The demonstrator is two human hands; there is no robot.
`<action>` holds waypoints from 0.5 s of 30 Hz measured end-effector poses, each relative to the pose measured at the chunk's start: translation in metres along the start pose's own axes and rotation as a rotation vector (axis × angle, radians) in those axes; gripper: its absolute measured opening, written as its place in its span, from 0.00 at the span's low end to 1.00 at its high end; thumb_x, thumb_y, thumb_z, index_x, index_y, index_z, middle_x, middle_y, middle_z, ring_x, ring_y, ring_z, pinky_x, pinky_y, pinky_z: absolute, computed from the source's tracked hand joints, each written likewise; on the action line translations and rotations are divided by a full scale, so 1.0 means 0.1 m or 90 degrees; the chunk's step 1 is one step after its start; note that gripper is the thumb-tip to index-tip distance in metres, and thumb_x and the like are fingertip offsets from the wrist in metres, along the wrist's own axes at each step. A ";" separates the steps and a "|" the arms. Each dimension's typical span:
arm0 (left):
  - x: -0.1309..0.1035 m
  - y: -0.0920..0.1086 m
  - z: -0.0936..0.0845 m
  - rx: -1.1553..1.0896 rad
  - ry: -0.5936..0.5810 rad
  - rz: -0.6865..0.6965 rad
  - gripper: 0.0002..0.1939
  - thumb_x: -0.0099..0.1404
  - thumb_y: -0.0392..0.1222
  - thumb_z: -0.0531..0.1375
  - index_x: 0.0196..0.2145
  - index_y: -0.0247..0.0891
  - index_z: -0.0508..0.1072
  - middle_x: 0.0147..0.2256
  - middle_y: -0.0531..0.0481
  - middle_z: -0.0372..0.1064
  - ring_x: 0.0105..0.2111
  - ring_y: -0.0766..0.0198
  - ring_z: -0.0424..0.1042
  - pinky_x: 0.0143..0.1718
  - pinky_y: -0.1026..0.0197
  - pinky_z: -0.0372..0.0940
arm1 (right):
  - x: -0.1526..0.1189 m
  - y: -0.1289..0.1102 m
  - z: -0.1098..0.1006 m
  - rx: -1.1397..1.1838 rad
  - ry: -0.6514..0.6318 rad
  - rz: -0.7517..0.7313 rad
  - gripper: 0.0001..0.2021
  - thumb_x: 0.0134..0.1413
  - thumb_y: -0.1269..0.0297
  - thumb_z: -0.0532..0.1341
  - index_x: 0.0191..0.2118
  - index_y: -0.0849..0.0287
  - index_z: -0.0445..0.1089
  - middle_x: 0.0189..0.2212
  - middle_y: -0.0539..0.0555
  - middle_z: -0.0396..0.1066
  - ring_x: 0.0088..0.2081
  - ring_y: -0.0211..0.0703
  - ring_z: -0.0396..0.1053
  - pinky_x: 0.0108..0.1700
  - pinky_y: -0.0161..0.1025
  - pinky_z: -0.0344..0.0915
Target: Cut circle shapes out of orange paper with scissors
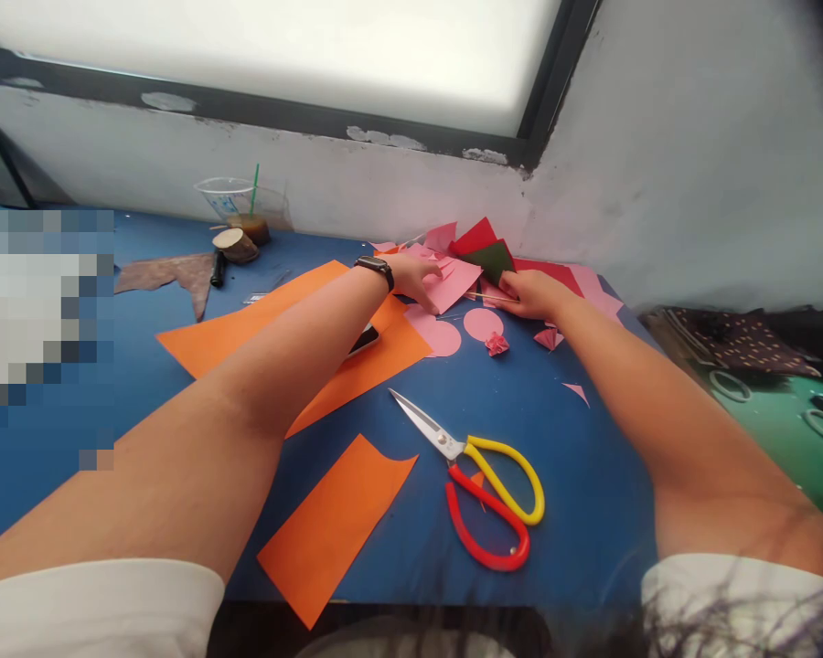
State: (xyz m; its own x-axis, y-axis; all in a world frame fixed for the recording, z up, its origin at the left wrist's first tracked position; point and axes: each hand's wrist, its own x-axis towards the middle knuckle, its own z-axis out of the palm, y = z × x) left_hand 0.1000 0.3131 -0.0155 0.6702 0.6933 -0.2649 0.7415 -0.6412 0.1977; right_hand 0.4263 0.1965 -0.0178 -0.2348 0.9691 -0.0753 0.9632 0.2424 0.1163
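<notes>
My left hand (418,277), with a black watch on its wrist, reaches over the heap of paper scraps; its fingers are apart above a pink paper sheet (454,285). At the right of the heap, my right hand (536,294) has its fingers closed around the end of a thin, light-coloured stick (488,297). Beside its fingertips are a dark green paper piece (492,262) and red paper (478,236). Just in front lie a pink paper circle (484,324) and a small folded pink paper flower (497,344).
Open scissors (456,445) with red and yellow handles lie nearer me. An orange paper strip (336,530) overhangs the blue table's front edge. Under my left forearm are a large orange sheet (390,366) and a phone (365,340). A plastic cup (228,196) and wood slice (234,244) stand back left.
</notes>
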 end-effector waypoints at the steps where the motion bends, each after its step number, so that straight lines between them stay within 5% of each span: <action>1: -0.01 0.01 0.00 0.000 0.002 0.000 0.71 0.58 0.85 0.83 0.89 0.55 0.72 0.88 0.40 0.72 0.83 0.24 0.73 0.82 0.33 0.71 | 0.01 0.01 0.01 -0.004 0.001 0.000 0.19 0.88 0.43 0.68 0.61 0.54 0.81 0.59 0.70 0.91 0.54 0.68 0.87 0.50 0.49 0.71; 7: -0.07 0.04 -0.01 0.007 0.000 -0.010 0.70 0.62 0.84 0.82 0.90 0.50 0.70 0.86 0.37 0.75 0.80 0.27 0.74 0.80 0.36 0.73 | 0.05 0.03 0.05 -0.041 -0.014 -0.006 0.18 0.91 0.51 0.63 0.68 0.58 0.79 0.66 0.75 0.89 0.58 0.71 0.87 0.53 0.51 0.74; 15: -0.06 0.04 -0.01 -0.001 -0.004 -0.016 0.71 0.60 0.88 0.83 0.88 0.51 0.70 0.79 0.40 0.82 0.77 0.30 0.74 0.79 0.37 0.72 | 0.11 0.07 0.05 -0.016 -0.016 -0.054 0.28 0.71 0.71 0.72 0.73 0.52 0.80 0.70 0.69 0.85 0.59 0.69 0.86 0.53 0.50 0.76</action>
State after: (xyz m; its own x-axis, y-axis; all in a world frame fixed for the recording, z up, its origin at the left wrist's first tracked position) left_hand 0.0989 0.3061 -0.0116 0.6515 0.7069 -0.2754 0.7578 -0.6237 0.1918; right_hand 0.4315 0.2089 -0.0224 -0.3113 0.9439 -0.1106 0.9365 0.3244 0.1329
